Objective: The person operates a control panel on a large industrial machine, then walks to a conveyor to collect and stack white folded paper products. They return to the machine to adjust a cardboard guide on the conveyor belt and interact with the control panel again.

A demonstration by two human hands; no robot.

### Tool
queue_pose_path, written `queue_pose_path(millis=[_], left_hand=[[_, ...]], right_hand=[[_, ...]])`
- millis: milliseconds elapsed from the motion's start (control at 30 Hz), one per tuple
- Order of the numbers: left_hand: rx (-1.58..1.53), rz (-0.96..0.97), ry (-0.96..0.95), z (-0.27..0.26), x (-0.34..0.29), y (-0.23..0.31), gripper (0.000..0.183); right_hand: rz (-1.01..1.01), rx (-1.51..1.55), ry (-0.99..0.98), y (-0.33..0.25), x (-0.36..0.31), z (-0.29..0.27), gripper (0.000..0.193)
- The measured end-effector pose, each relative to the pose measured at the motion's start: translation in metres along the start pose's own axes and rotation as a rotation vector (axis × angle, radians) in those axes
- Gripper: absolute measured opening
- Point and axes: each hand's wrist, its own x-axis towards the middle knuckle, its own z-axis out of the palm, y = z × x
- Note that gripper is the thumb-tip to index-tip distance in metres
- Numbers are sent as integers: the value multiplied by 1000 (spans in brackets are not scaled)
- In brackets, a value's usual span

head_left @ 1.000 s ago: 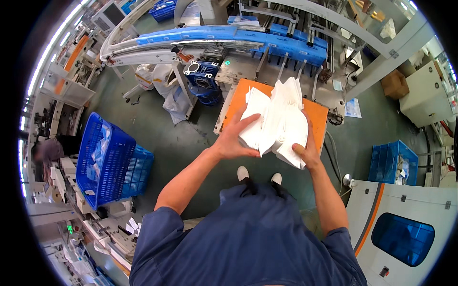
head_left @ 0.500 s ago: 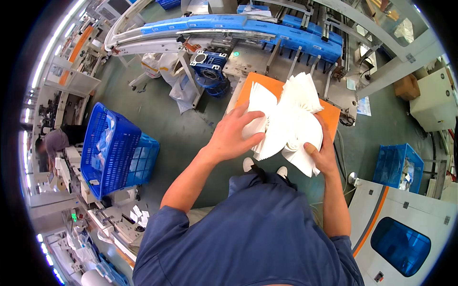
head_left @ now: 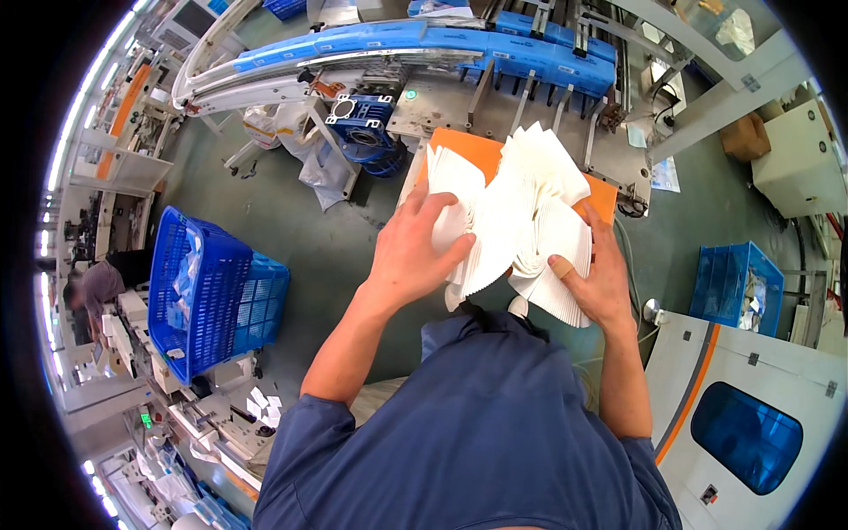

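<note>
A thick bundle of white folded paper tissues (head_left: 503, 221) is spread in front of me, its layers fanned into several pleated lobes. It lies over an orange board (head_left: 473, 148), which shows along the far edge and the right side. My left hand (head_left: 413, 247) is closed on the bundle's left part, its thumb and index finger bent over the tissues and the other fingertips partly hidden. At the right end, my right hand (head_left: 602, 276) grips the tissues with its thumb on top. Its other fingers are partly hidden behind the edge.
Blue packs (head_left: 371, 37) stand in a row on a curved conveyor at the far side, near a blue motor (head_left: 360, 119). Blue crates (head_left: 208, 300) stand left, and another blue crate (head_left: 738, 287) stands right. A white cabinet (head_left: 751, 397) is near right; a person (head_left: 102, 287) bends at far left.
The tissues' pleated edges are fanned wider on both sides. My left hand has shifted slightly left, its fingers more bent against the bundle. The right hand keeps its grip. The whole view has shifted slightly.
</note>
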Motion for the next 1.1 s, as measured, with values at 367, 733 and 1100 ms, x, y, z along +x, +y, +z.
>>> queue_pose_path(millis=[367,733,1100], left_hand=[[-58,-5,26,3,3,-3,42],[-26,8,13,-1,2,-5,54],[-2,-37,-2,-1,1,-7,54]], right_hand=[[34,-343,34,-29,5,9,85],[41,-398,2,-44,-4,6,89],[13,-348,14,-29,-9,-4,80]])
